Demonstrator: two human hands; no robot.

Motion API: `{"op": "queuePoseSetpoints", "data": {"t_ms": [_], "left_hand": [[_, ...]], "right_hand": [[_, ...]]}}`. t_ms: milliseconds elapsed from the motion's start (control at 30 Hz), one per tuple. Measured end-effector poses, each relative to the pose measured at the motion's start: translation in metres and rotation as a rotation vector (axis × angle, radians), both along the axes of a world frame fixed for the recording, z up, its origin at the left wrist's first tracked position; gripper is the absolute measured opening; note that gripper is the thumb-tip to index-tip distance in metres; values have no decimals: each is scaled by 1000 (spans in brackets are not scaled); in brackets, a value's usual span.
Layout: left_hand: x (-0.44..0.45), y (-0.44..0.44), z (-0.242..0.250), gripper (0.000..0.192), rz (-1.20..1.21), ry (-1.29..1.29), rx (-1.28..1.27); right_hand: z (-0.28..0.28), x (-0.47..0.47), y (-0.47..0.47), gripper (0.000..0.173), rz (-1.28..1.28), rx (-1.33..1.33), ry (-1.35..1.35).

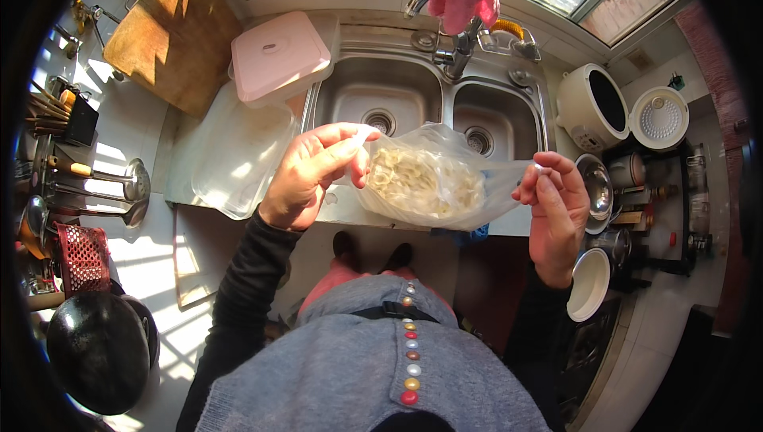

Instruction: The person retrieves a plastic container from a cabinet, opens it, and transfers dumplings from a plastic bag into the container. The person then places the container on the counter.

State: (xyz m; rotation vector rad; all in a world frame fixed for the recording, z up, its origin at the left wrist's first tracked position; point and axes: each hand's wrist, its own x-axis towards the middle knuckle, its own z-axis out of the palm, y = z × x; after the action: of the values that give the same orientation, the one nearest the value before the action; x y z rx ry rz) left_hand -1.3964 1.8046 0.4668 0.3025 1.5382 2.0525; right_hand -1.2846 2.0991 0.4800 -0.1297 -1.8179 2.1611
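A clear plastic bag with pale, curly pieces of food inside hangs stretched between my two hands, over the front edge of the sink. My left hand pinches one corner of the bag between thumb and fingers. The opposite corner is pinched in my right hand, farther right. The food lies bunched in the left and middle part of the bag. What exactly the food is, I cannot tell.
Behind the bag is a steel double sink with a faucet draped in a pink cloth. A pink-lidded container, a clear plastic tray and a wooden cutting board are at left; a rice cooker is at right.
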Motion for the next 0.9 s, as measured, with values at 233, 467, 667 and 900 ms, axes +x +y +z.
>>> {"op": "queuePoseSetpoints", "data": {"t_ms": [233, 467, 667, 900], "left_hand": [[0, -12, 4, 42, 49, -4, -12], [3, -17, -6, 41, 34, 10, -41], [14, -14, -16, 44, -24, -73, -13], [23, -7, -32, 47, -82, -102, -18]], "right_hand": [[-6, -1, -6, 26, 29, -27, -20], [-18, -1, -7, 26, 34, -28, -51], [-21, 6, -2, 26, -8, -12, -94], [-37, 17, 4, 25, -10, -15, -173]]}}
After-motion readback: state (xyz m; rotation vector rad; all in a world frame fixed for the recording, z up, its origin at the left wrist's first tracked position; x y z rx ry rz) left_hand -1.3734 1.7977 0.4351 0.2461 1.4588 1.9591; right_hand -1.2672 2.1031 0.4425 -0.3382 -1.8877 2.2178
